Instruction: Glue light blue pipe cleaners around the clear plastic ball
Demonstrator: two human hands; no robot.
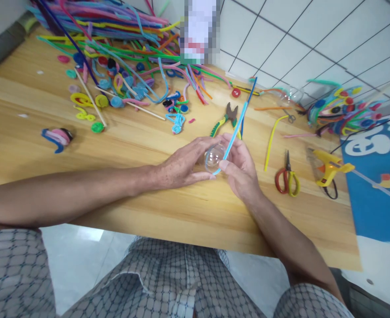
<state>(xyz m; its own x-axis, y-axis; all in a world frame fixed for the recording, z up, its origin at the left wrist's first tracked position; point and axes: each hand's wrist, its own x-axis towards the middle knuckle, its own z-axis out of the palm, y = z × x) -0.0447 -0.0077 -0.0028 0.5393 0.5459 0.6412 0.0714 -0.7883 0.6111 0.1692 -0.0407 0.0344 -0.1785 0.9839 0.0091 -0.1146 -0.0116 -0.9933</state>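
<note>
My left hand [185, 165] curls around a small clear plastic ball [214, 157] just above the wooden table [115, 150]. My right hand [239, 165] pinches a light blue pipe cleaner [234, 132] against the ball; the pipe cleaner runs up and to the right over the table. Both hands meet at the middle of the table, near its front edge.
A big heap of coloured pipe cleaners [115, 35] and coiled pieces lies at the back left, a smaller heap [340, 108] at the right. Pliers [226, 118], a yellow pipe cleaner [271, 139], red-and-yellow scissors [287, 179], a yellow glue gun [330, 168] and wooden sticks [91, 97] lie about.
</note>
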